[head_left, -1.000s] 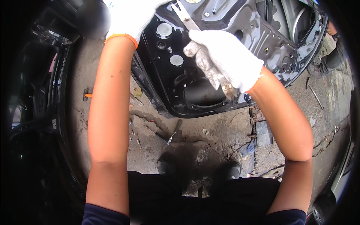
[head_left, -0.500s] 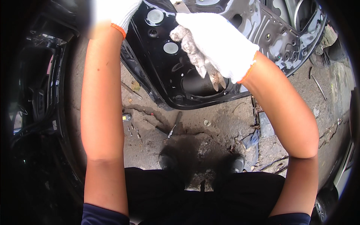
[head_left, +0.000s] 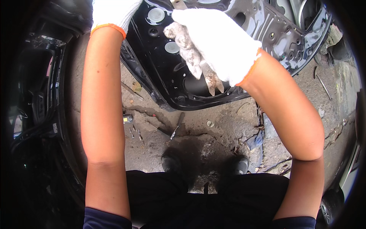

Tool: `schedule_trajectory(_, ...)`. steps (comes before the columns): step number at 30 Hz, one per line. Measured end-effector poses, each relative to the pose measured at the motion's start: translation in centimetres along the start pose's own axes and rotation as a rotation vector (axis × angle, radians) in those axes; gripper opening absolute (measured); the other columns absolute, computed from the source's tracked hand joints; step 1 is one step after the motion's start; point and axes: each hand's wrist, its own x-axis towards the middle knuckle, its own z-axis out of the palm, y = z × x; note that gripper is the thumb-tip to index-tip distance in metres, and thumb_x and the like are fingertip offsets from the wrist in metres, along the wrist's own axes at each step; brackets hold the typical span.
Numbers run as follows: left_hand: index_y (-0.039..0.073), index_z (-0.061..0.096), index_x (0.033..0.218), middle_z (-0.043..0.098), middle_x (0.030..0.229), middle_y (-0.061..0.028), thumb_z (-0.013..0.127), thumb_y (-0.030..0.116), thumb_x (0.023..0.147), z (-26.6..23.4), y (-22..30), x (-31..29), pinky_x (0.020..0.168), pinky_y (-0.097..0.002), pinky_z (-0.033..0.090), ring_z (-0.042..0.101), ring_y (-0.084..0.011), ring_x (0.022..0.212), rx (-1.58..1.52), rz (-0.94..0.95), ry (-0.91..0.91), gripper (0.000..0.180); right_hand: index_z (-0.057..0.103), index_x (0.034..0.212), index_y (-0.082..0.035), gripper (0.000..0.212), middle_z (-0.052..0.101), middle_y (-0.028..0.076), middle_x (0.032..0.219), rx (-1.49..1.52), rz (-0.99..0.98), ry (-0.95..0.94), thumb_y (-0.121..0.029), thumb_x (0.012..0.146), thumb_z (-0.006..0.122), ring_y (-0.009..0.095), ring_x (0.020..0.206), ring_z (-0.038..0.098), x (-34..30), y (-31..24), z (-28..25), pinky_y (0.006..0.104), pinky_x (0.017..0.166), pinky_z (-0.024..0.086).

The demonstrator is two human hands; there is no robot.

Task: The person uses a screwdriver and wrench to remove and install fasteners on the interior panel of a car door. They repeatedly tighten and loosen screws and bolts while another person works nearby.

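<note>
A black car door shell (head_left: 183,82) lies tilted on cracked concrete, its inner side with holes and round plugs facing up. My right hand (head_left: 217,42), in a white glove with dirty fingers, is closed around a flat, dirty metal strip (head_left: 211,82) whose end pokes out below the glove, over the door's lower opening. My left hand (head_left: 114,11), also in a white glove, is at the door's upper left edge. It is cut off by the top of the picture, so its fingers are hidden.
A screwdriver (head_left: 176,128), a small black and yellow tool (head_left: 127,119) and loose screws (head_left: 134,133) lie on the ground before my shoes (head_left: 171,162). A dark car body (head_left: 38,95) fills the left. A thin rod (head_left: 324,86) lies at right, a wheel (head_left: 328,210) at lower right.
Both hands have risen toward the top of the picture. My left hand has slid partly out of view, while my right hand keeps its grip on the strip.
</note>
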Motion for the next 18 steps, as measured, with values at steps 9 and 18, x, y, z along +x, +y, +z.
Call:
schedule_trajectory(9, -0.007, 0.027, 0.165, 0.061, 0.138, -0.0268, 0.090, 0.003, 0.066, -1.0, 3.2, 0.8, 0.100, -0.0407, 0.059, 0.063, -0.0361, 0.122, -0.004, 0.015, -0.050, 0.118, 0.064, 0.091, -0.005, 0.035, 0.050, -0.004, 0.059, -0.009, 0.026, -0.079, -0.033, 0.111, 0.057, 0.008, 0.043, 0.046, -0.5, -1.2, 0.1, 0.0267, 0.039, 0.043)
schedule_trajectory(18, 0.002, 0.025, 0.167, 0.056, 0.134, -0.0296, 0.091, 0.016, 0.070, -0.8, 0.5, -0.1, 0.106, -0.0519, 0.050, 0.057, -0.0453, 0.124, 0.336, 0.017, 0.003, 0.118, 0.066, 0.101, -0.001, 0.040, 0.053, -0.002, 0.057, -0.283, -0.080, 0.244, -0.036, 0.113, 0.053, 0.008, 0.038, 0.044, -1.9, -3.8, -2.0, 0.0245, 0.037, 0.041)
